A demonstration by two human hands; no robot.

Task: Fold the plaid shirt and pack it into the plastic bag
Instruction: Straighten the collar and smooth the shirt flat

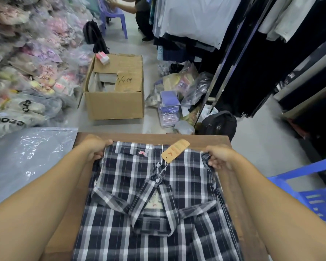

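Note:
A navy and white plaid shirt (154,200) lies front up on a brown wooden table (231,189), its collar towards me and a tan paper tag (174,150) near its far edge. My left hand (94,147) grips the shirt's far left corner. My right hand (219,159) pinches the far right edge, with a fold of cloth bunched between its fingers. A clear plastic bag (26,159) lies flat to the left of the table, apart from both hands.
Beyond the table stands an open cardboard box (115,102) on the floor. Bagged goods are piled at the left (26,68) and centre right (177,95). Hanging clothes (233,34) fill the right, a black backpack (219,125) sits below them, a blue plastic chair (312,193) stands at right.

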